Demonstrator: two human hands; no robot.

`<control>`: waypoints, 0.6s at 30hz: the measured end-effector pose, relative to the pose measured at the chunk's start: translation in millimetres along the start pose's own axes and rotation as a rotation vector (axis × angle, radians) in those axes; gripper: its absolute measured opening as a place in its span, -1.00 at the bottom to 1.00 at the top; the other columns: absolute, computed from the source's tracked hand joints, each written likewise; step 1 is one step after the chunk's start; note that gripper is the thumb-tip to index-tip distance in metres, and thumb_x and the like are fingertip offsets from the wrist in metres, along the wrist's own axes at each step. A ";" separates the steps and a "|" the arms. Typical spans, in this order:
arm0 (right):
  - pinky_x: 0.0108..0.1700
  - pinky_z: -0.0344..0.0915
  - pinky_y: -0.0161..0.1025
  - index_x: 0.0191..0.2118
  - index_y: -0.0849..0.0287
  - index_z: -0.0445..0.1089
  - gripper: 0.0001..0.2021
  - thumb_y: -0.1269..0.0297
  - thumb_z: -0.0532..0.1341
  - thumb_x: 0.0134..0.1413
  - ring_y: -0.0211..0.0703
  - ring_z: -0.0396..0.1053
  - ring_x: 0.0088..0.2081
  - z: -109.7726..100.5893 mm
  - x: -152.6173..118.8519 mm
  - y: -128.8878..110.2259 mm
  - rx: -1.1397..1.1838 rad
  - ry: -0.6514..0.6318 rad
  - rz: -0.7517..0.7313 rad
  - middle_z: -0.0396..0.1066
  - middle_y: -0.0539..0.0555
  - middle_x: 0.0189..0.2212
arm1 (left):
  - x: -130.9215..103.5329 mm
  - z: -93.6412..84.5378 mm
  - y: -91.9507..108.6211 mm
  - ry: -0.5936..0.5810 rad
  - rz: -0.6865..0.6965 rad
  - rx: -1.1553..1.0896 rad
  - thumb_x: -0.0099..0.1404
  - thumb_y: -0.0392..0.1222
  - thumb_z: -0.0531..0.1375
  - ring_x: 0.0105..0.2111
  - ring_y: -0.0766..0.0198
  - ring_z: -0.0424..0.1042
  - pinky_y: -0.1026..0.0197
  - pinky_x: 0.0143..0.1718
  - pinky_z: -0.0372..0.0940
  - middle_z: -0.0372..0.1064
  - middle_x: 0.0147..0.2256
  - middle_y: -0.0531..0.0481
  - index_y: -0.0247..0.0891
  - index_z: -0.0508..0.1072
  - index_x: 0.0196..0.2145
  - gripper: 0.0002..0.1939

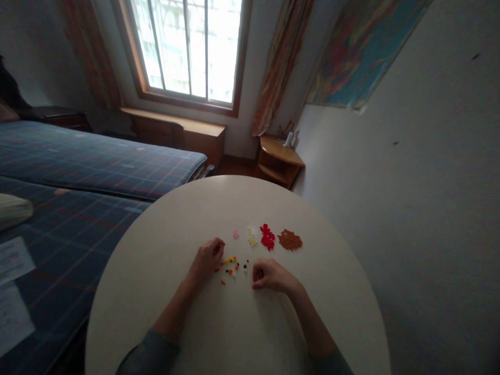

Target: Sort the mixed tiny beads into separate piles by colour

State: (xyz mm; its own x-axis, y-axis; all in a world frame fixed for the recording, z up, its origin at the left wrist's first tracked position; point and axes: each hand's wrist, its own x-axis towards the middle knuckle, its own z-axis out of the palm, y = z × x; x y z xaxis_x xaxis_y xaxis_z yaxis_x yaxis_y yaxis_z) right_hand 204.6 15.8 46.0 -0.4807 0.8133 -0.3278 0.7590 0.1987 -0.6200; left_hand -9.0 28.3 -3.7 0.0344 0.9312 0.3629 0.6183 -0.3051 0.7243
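My left hand [207,256] rests on the round table with its fingers curled closed, just left of a loose scatter of small mixed pieces [230,272] in orange, yellow, black and white. On the other side of that scatter, my right hand [272,275] is also closed, thumb and fingers drawn together low over the tabletop. Whatever either hand holds is hidden or too small to make out. Beyond the hands lie sorted groups of tiny bead-like pieces: a few pink ones [235,234], a pale yellow group [252,238], a red pile [267,237] and a brown pile [289,240].
The round white table [156,260] fills the foreground. A bed with a dark plaid mattress [97,161] stands to the left, with papers [15,307] on it. At the back are a wooden corner stand [279,151] and a low desk [203,127] beneath a window. A wall runs along the right.
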 end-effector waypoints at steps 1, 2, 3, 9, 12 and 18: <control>-0.54 0.02 -0.45 -0.59 0.25 0.38 -0.90 0.51 0.31 -0.36 -0.41 0.11 -0.58 -0.3 0.1 -0.1 -0.004 -0.002 -0.001 0.19 -0.12 -0.64 | 0.0 0.1 0.0 0.003 0.001 0.000 0.12 -0.31 0.02 -0.58 0.39 0.25 0.37 -0.51 0.16 0.28 -0.57 0.09 -0.27 0.35 -0.44 -0.88; -0.54 0.02 -0.45 -0.59 0.26 0.39 -0.91 0.51 0.30 -0.35 -0.41 0.11 -0.58 -0.6 0.2 -0.2 -0.007 -0.005 -0.002 0.20 -0.12 -0.64 | -0.1 0.0 0.1 0.004 0.001 -0.001 0.12 -0.30 0.02 -0.58 0.39 0.25 0.37 -0.51 0.16 0.28 -0.57 0.09 -0.27 0.35 -0.44 -0.88; -0.54 0.02 -0.46 -0.59 0.26 0.39 -0.92 0.51 0.30 -0.35 -0.41 0.12 -0.58 -1.0 0.3 -0.4 -0.008 -0.004 -0.003 0.20 -0.11 -0.64 | -0.1 0.0 0.4 0.004 0.002 0.000 0.12 -0.30 0.02 -0.58 0.39 0.24 0.37 -0.51 0.16 0.28 -0.57 0.09 -0.27 0.35 -0.44 -0.88; -0.55 0.03 -0.45 -0.57 0.26 0.43 -0.94 0.52 0.27 -0.31 -0.40 0.14 -0.59 -0.8 1.6 1.0 0.020 -0.011 0.000 0.25 -0.10 -0.66 | -0.3 -0.9 1.7 -0.015 -0.004 0.005 0.13 -0.30 0.00 -0.58 0.38 0.25 0.37 -0.52 0.15 0.28 -0.57 0.08 -0.28 0.34 -0.43 -0.87; -0.55 0.03 -0.45 -0.57 0.26 0.43 -0.94 0.52 0.27 -0.30 -0.39 0.15 -0.59 0.7 2.5 3.6 0.016 -0.012 -0.016 0.27 -0.09 -0.67 | -0.2 -1.2 1.6 -0.018 -0.007 0.003 0.12 -0.30 0.01 -0.58 0.39 0.25 0.38 -0.52 0.15 0.28 -0.57 0.08 -0.28 0.34 -0.44 -0.88; -0.51 0.08 -0.44 -0.55 0.25 0.42 -0.96 0.50 0.26 -0.23 -0.38 0.18 -0.55 0.5 5.8 2.7 -0.001 0.163 -0.127 0.26 -0.07 -0.60 | 0.0 -0.7 1.1 -0.017 -0.014 0.005 0.13 -0.30 0.02 -0.57 0.39 0.25 0.38 -0.51 0.15 0.28 -0.56 0.08 -0.28 0.34 -0.44 -0.89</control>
State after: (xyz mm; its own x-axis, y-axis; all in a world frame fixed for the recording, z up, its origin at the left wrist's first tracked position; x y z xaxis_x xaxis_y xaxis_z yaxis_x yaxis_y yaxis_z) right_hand 203.6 20.8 42.2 -0.4948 0.8596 -0.1271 0.6972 0.3055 -0.6485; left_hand -8.9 27.8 -2.5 0.0385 0.9387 0.3425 0.6224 -0.2907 0.7267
